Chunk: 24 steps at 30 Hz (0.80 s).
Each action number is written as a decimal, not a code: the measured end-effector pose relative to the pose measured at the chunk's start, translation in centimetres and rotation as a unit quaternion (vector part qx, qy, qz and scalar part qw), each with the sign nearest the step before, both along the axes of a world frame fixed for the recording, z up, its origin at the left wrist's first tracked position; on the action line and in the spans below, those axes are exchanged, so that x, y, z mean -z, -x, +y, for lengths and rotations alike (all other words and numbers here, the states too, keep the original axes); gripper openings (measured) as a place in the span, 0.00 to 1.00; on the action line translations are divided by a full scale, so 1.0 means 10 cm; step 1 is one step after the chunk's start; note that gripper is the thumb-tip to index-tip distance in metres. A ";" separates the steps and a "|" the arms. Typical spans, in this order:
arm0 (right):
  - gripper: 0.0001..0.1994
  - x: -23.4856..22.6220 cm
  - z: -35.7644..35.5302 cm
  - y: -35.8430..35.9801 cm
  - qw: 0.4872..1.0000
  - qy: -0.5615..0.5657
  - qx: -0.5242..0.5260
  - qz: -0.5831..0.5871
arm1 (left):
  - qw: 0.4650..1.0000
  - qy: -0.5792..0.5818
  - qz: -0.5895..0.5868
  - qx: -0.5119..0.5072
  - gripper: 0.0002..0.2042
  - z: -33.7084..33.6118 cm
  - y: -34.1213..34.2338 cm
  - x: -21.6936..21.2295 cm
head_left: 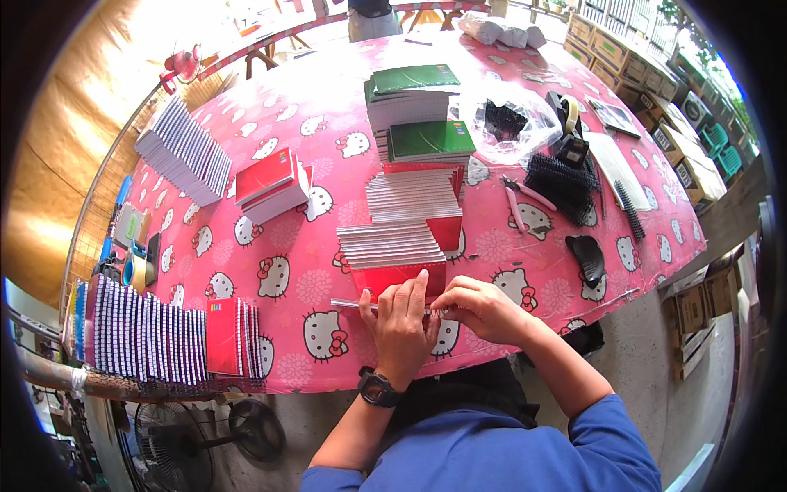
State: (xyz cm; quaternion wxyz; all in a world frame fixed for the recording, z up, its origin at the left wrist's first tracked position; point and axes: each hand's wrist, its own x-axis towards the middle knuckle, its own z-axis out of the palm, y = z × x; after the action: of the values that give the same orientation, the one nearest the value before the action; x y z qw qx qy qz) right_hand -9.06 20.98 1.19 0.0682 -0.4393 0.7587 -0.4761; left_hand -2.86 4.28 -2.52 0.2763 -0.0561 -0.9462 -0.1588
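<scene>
At the near edge of the table, my left hand (397,324) is closed around a thin notebook (348,303), seen edge-on, its pale edge showing left of the fingers. My right hand (479,307) is beside it with thumb and fingertips pinched at the notebook's right end. Whatever is between those fingertips is too small to make out. Just beyond my hands lie red-covered notebooks (392,246) in a fanned row, with another fanned row of notebooks (412,195) behind. Farther back are stacks of green notebooks (430,139).
Bound notebooks stand in rows at near left (147,332) and far left (184,152); a red notebook stack (269,184) lies between. Pink-handled pliers (525,197), black binding coils (561,182), a clear plastic bag (529,135) and a tape dispenser (570,141) occupy the right.
</scene>
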 end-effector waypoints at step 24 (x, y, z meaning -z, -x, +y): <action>0.13 -0.09 0.30 -0.05 0.988 -0.149 0.028 0.020 | 0.987 -0.093 -0.012 0.128 0.12 -0.13 -0.16 -0.25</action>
State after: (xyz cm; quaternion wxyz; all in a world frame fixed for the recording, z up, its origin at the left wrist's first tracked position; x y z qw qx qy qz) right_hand -8.53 24.02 2.04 0.1045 -0.4122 0.8342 -0.3511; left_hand -1.29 2.96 -0.03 0.2463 -0.1486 -0.9157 -0.2807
